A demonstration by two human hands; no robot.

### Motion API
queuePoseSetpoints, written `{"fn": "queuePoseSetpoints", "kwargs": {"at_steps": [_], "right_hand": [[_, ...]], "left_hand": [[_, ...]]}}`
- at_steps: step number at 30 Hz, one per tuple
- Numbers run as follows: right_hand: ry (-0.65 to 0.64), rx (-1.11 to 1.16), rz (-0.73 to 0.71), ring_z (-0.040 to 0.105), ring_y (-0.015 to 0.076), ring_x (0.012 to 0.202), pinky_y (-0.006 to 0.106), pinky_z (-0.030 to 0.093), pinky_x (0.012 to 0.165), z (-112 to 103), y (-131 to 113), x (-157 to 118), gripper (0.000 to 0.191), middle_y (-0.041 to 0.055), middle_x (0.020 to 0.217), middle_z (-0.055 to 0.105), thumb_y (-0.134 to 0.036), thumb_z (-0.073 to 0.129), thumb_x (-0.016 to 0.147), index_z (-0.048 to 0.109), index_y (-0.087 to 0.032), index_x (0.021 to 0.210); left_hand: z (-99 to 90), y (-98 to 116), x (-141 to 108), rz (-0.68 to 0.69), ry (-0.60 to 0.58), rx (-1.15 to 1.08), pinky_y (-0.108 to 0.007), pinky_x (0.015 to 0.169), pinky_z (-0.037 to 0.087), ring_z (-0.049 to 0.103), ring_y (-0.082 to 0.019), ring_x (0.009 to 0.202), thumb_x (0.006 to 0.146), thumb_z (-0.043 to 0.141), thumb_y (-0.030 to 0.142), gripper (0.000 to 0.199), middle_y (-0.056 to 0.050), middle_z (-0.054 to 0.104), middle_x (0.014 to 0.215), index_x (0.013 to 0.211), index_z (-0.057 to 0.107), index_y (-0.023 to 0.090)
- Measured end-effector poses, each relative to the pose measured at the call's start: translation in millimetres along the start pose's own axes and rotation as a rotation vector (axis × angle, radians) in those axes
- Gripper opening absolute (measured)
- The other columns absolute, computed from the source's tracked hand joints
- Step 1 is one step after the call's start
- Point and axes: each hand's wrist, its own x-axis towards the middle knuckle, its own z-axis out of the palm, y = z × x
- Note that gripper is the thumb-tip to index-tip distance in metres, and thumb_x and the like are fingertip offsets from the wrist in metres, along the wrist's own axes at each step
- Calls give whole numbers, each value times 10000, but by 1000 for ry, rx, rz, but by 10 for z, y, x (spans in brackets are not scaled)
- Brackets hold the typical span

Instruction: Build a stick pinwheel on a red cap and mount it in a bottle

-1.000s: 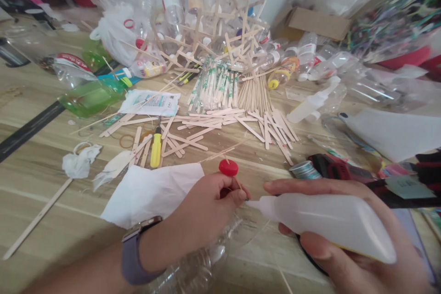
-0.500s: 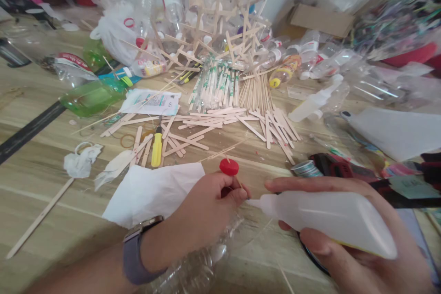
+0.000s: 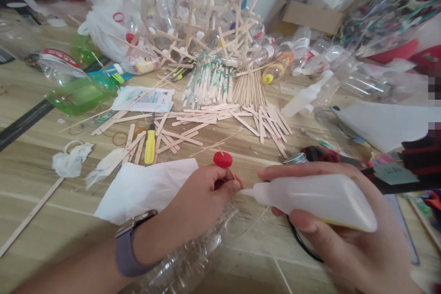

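Between the thumb and fingers of my left hand (image 3: 215, 188) is a thin wooden skewer (image 3: 233, 173), with a red bottle cap (image 3: 222, 159) pushed onto its upper part. My right hand (image 3: 347, 239) is wrapped round a white squeeze bottle (image 3: 317, 200) lying nearly level. Its narrow nozzle points left, and the tip meets or almost meets the fingertips of my left hand; I cannot tell which. Below my left wrist a clear plastic bottle (image 3: 193, 252) lies on the table, partly hidden by the forearm.
White paper (image 3: 144, 188) lies left of my hands. Beyond it are a yellow-handled screwdriver (image 3: 150, 147), scattered craft sticks (image 3: 206, 117) and a bundle of skewers (image 3: 250, 87). A green bottle (image 3: 81, 96) is at left, a second squeeze bottle (image 3: 306, 96) at right. Several plastic bottles crowd the back.
The whole view has shifted slightly, so things appear a little further left and up. Both hands keep their grips, and the nozzle stays at my left fingertips.
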Motion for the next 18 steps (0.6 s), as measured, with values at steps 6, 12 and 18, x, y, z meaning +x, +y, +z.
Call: {"fn": "queuePoseSetpoints", "kwargs": {"at_steps": [6, 12, 18], "right_hand": [[59, 64, -69, 717, 288, 814, 411, 574, 686, -49, -59, 13, 295, 58, 932, 759, -481, 710, 787, 607, -327, 1016], [77, 30, -94, 712, 317, 851, 457, 571, 718, -68, -55, 2, 311, 53, 939, 759, -460, 743, 754, 611, -348, 1013], [16, 31, -153, 721, 316, 831, 449, 600, 677, -85, -14, 29, 316, 62, 937, 763, -429, 725, 780, 602, -342, 1057]], "left_hand": [[7, 16, -4, -27, -9, 9, -253, 581, 325, 447, -126, 611, 862, 524, 282, 210, 38, 509, 639, 699, 591, 169], [26, 8, -12, -23, 2, -24, -256, 596, 329, 442, -128, 610, 849, 536, 275, 203, 38, 503, 635, 681, 583, 170], [25, -9, 3, -11, 5, -38, -262, 589, 321, 445, -134, 600, 831, 542, 317, 211, 37, 502, 626, 673, 574, 181]]}}
